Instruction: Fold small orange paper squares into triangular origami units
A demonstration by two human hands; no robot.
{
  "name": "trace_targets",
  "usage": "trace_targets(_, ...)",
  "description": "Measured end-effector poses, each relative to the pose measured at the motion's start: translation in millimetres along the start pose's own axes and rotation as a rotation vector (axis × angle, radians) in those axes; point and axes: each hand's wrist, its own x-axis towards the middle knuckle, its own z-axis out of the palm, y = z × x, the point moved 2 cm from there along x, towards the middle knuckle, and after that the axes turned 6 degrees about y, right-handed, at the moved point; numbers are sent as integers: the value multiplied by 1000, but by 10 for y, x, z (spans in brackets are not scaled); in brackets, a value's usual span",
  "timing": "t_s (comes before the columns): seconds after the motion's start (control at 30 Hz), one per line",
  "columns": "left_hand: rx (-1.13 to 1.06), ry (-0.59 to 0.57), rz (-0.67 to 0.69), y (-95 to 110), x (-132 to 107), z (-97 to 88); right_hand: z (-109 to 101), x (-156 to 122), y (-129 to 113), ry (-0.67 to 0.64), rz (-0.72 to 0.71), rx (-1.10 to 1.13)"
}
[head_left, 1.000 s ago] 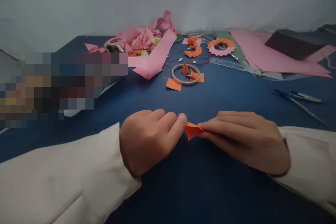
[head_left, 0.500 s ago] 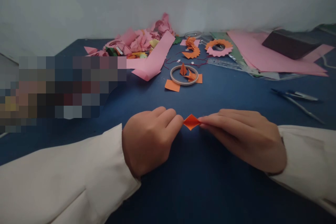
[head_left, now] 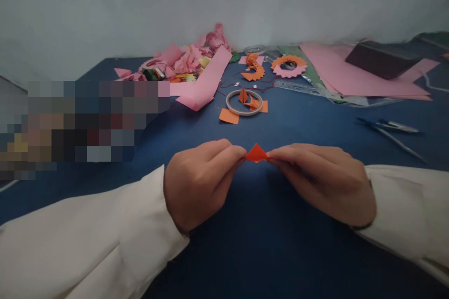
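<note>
To the left of and beyond the left hand, part of the scene is hidden by a blurred, blocky patch. Past that hand, crumpled pink paper (head_left: pixel 182 61) is heaped on a blue table (head_left: pixel 224 261). The left hand (head_left: pixel 201 182) is curled nearly closed, its thumb and fingertips pinched on the left corner of a small folded orange paper (head_left: pixel 257 153). Just beyond the left hand's fingertips, an orange square (head_left: pixel 228 117) is laid flat, with a curled pink strip (head_left: pixel 213 74) behind it. The orange paper is held above the table between the two hands, one pointed corner turned up. Beyond it, small folded orange pieces (head_left: pixel 242 96) are partly encircled by a pale ring (head_left: pixel 228 103). The paper's right corner is gripped by the right hand (head_left: pixel 326 180), thumb and fingers extended and brought together at the tips. Beyond the right hand, a toothed orange-and-pink ring (head_left: pixel 290 73) and a clear ruler (head_left: pixel 296 87) are seen, then pink sheets (head_left: pixel 351 77) weighted by a dark box (head_left: pixel 384 58). Farther right, past that hand's wrist, pens (head_left: pixel 401 126) are laid down.
</note>
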Motion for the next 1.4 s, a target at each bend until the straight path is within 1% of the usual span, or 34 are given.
trace_targets(0.2, 56, 28, 80, 4, -6, -2, 3, 35, 2, -26, 52, 66)
trace_targets(0.3, 75, -27, 126, 4, -5, 20, 20, 33, 2, -32, 66, 81)
trace_targets(0.4, 72, -96, 153, 5, -11, 43, 44, 21, 14, -36, 47, 76)
trace_targets(0.53, 61, -134, 161, 9, -11, 64, 84, 6, 48, -123, 4, 96)
trace_targets(0.6, 46, -158, 141, 7, -9, 73, 96, 3, 58, -157, -27, 97)
trace_targets(0.73, 17, -177, 85, -2, -11, 81, 106, 10, 47, -181, -108, 91)
trace_targets(0.9, -56, -220, -8, -8, -6, 100, 119, 25, 39, -223, -151, 100)
trace_targets(1.07, -179, -246, -137, -5, 11, 110, 124, 23, 50, -227, -133, 133)
trace_targets(1.2, -244, -274, -233, -13, 28, 108, 133, 19, 61, -238, -60, 152)
trace_targets(1.3, -271, -292, -271, -19, 53, 105, 132, 20, 64, -230, -23, 154)
trace_targets(1.4, -292, -299, -283, -18, 68, 106, 133, 27, 63, -237, -26, 170)
